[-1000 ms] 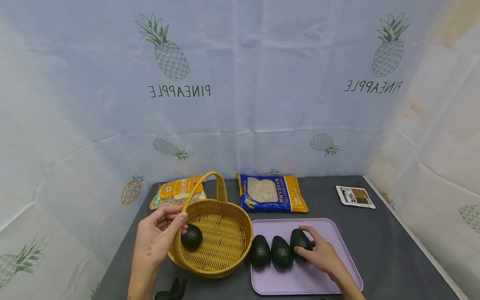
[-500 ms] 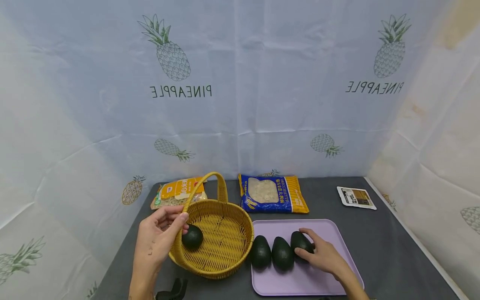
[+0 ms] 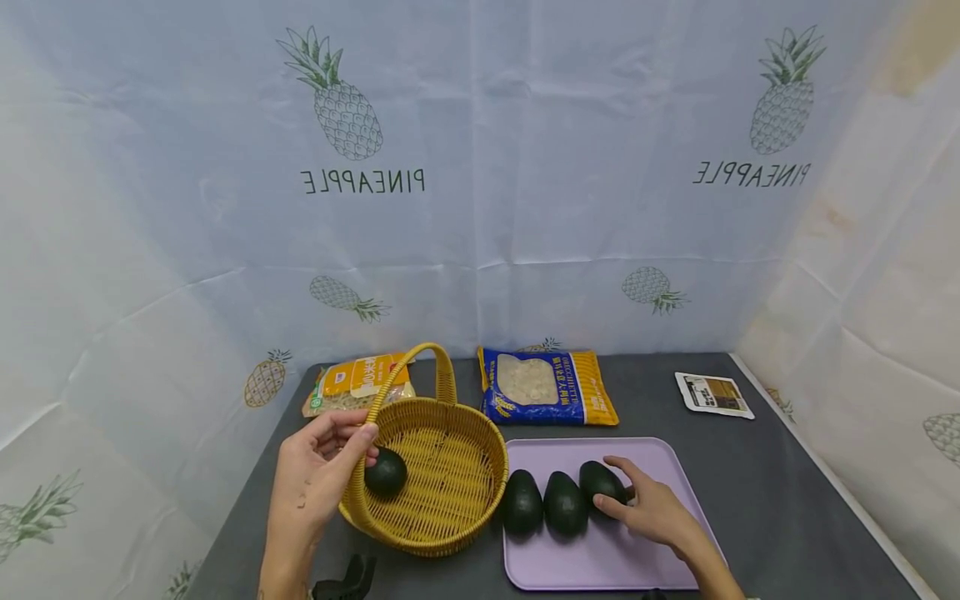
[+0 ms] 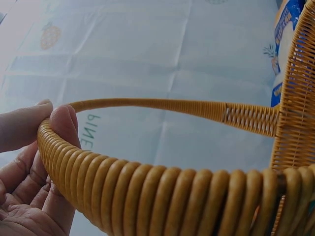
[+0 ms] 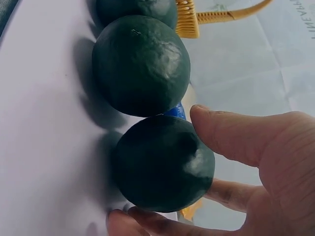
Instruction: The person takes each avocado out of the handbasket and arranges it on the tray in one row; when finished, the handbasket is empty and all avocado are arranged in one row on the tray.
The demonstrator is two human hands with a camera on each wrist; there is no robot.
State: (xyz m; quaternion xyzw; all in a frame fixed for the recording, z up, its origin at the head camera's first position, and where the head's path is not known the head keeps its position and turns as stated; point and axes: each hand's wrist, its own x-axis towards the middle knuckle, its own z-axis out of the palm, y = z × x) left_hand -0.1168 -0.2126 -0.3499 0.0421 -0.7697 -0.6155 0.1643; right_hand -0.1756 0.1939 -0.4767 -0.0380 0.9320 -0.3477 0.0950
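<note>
L hand (image 3: 309, 477) pinches handle (image 3: 445, 379) of yellow basket (image 3: 423, 547), lower centre-L of frame, prob. to steady it; one inside avocado (image 3: 386, 473). R hand (image 3: 654, 512), lower R, has thumb & fingers clamped round R-most avocado (image 3: 597, 482) on lilac tray (image 3: 600, 562). Mid avocado (image 3: 566, 505) & L avocado (image 3: 522, 503) sit alongside, prob. for easy reach.

1. Head view: soft, even light; the curtain (image 3: 495, 217) looks bluish centrally, warmer rightward.
2. Left wrist: the curtain is hazy, slightly out of focus.
3. Right wrist: pale highlights on the avocados (image 5: 140, 69), soft shadows across the tray (image 5: 39, 118).
</note>
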